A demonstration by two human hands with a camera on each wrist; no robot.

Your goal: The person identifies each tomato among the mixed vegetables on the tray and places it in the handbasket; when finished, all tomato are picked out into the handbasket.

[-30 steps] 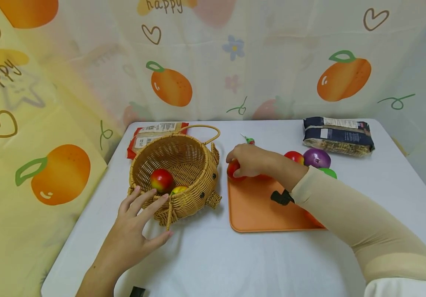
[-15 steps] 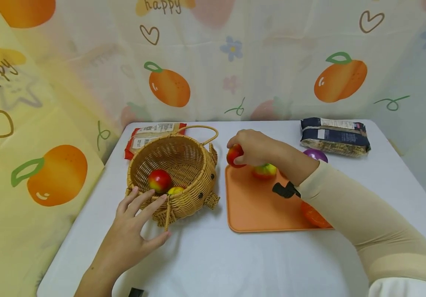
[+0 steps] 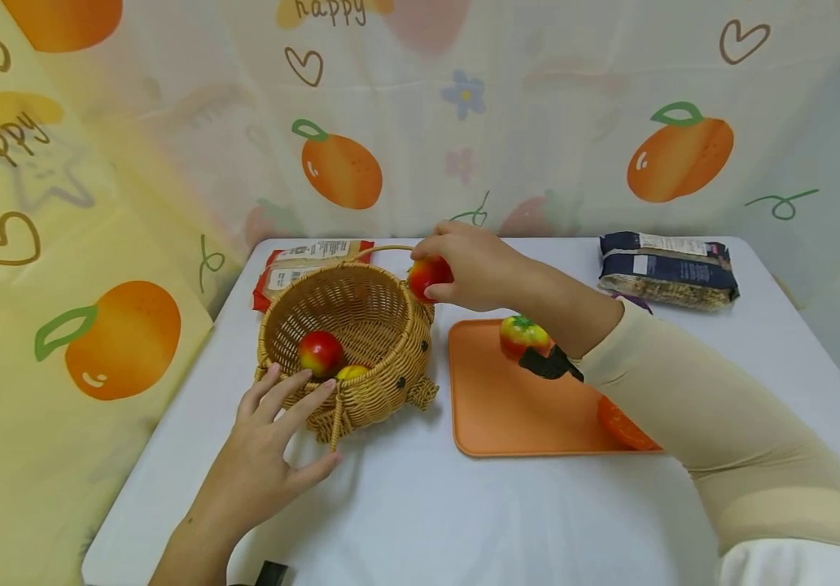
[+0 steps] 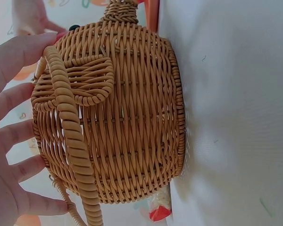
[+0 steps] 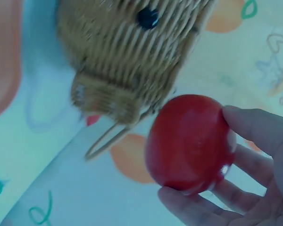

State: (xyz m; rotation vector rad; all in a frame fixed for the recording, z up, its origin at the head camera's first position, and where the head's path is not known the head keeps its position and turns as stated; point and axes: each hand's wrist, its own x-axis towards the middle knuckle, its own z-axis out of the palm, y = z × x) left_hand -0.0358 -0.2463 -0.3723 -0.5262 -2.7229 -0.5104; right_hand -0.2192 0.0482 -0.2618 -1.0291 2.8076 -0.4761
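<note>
My right hand (image 3: 484, 268) grips a red apple (image 3: 428, 279) just above the right back rim of a wicker basket (image 3: 379, 400). The right wrist view shows the apple (image 5: 191, 143) pinched between thumb and fingers, apart from the basket wall (image 5: 127, 52). My left hand (image 3: 262, 456) has its fingers spread, with fingertips at the basket's near rim. Its thumb lies near the hanging handle (image 4: 70, 122). Inside the basket sit a red apple (image 3: 321, 354) and a yellow fruit (image 3: 352, 372), partly hidden by the rim.
An orange tray (image 3: 522, 415) lies to the right, bearing a yellow-red fruit (image 3: 524, 335) and an orange-red piece (image 3: 623, 423) partly behind my sleeve. A red packet (image 3: 273, 277) lies behind the basket, a dark bag (image 3: 669, 270) at back right.
My right hand has lifted the apple off the tray's far left corner and carried it up and left to the basket rim. The left hand has stayed in place.
</note>
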